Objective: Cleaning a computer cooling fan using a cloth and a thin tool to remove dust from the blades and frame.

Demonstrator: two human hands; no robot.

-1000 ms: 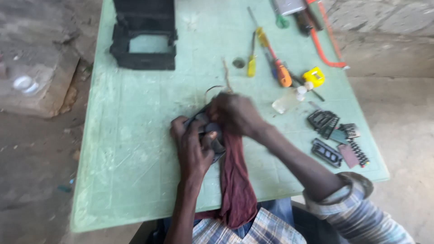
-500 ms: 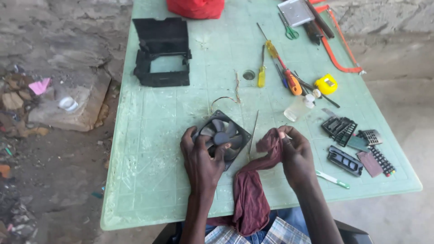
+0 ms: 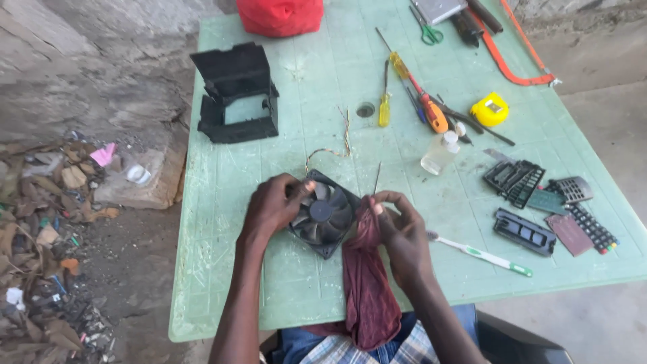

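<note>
Your right hand (image 3: 397, 226), cloth (image 3: 367, 269) pinched in grip, now back at fan's (image 3: 323, 212) right edge after lifting away; left hand (image 3: 273, 202) clasps fan's left corner, fan mid-surface (image 3: 222, 222); wiping resumes.

Your left hand (image 3: 273, 202) is gripping a black plastic fan (image 3: 323, 213), matt frame with slightly shiny blades. Your right hand (image 3: 397, 226) pinches a soft maroon cloth (image 3: 367, 283), limp and matt. The pale green plastic table (image 3: 222, 269) looks scuffed and scratched all over. The toothbrush (image 3: 482, 255) nearby is smooth white-and-green plastic.
</note>
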